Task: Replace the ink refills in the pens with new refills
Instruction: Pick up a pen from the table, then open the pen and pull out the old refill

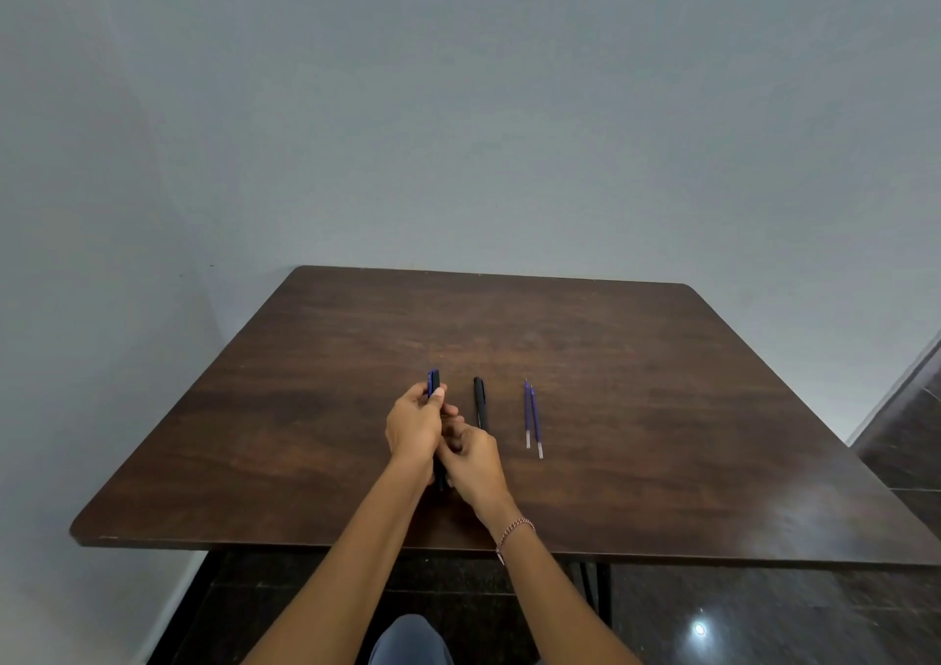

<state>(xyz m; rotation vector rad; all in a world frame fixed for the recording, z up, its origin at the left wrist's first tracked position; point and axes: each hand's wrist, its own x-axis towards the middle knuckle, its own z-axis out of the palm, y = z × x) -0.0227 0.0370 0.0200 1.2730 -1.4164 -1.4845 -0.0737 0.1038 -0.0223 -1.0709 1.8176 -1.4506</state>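
Two bare forearms reach over a dark wooden table (pixel 662 384), with a bracelet (pixel 517 529) on the right wrist. Above the near half of the tabletop, the left hand (pixel 415 422) curls round the upper barrel of a blue pen (pixel 434 382), while the right hand (pixel 473 461) pinches its lower end (mostly hidden). This is likely unscrewing: twisting the halves oppositely, low over the wood, should catch any loose spring. Just beyond, a black pen (pixel 480 402) lies flat. Farther right, two blue refills (pixel 529 415) lie side by side.
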